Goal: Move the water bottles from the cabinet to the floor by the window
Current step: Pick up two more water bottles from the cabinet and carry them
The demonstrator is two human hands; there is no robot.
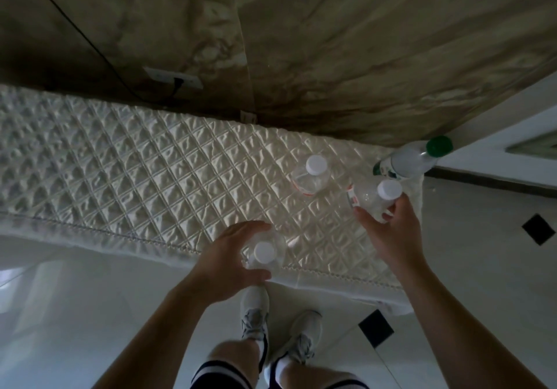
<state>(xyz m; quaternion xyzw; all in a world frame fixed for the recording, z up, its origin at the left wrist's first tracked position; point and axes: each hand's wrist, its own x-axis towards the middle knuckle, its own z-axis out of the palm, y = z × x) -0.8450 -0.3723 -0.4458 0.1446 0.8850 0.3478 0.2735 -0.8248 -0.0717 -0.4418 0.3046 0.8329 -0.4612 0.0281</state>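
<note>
Head view is looking straight down. A marbled wall [361, 41] is filling the top, a quilted cover [135, 162] is running across the middle, and a white floor [90, 298] is lying below and to the right.

My left hand [229, 262] is curling round the left bottle [264, 251] just under its white cap, over the cover's near edge. My right hand [391, 231] is gripping the right bottle [373, 197] with fingers and thumb round its shoulder, near the cover's right end. I cannot tell whether either bottle is resting on the cover.

The green-cap bottle [413, 159] is standing at the far right corner, just beside the right bottle. The middle bottle [312, 177] is standing on the cover, apart from both hands.

My shoes [254, 310] are standing on the floor below the left hand. A socket [173, 78] is sitting on the wall.
</note>
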